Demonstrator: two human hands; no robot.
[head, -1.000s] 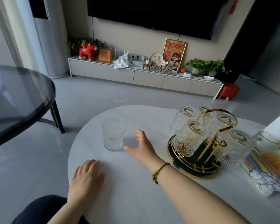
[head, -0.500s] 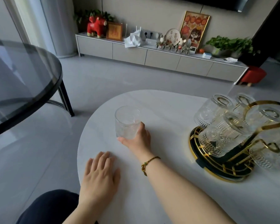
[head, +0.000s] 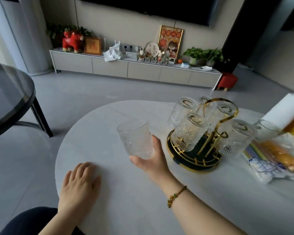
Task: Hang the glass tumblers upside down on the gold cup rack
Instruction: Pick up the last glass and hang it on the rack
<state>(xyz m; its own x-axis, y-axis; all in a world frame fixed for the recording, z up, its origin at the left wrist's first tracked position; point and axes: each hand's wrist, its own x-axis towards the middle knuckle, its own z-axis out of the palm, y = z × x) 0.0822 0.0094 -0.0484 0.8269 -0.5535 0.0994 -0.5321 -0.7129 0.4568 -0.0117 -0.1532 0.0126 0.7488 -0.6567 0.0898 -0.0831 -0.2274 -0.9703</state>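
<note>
My right hand (head: 153,159) grips a clear patterned glass tumbler (head: 135,138), mouth up, lifted off the white table (head: 109,200). The tumbler is just left of the gold cup rack (head: 215,133), which stands on a round dark base with a gold rim. Several tumblers hang upside down on the rack's arms, the nearest one (head: 187,133) at its front left. My left hand (head: 79,184) rests flat on the table near its front left edge, fingers apart, holding nothing.
Another glass (head: 268,131), a white roll (head: 285,107) and colourful packaging (head: 271,160) lie right of the rack. A dark round glass table (head: 10,99) stands to the left. A low cabinet (head: 134,70) with ornaments lines the far wall.
My right hand reached the tumbler, closed on it and lifted it off the table, bringing it right toward the rack. My left hand stayed flat on the table.
</note>
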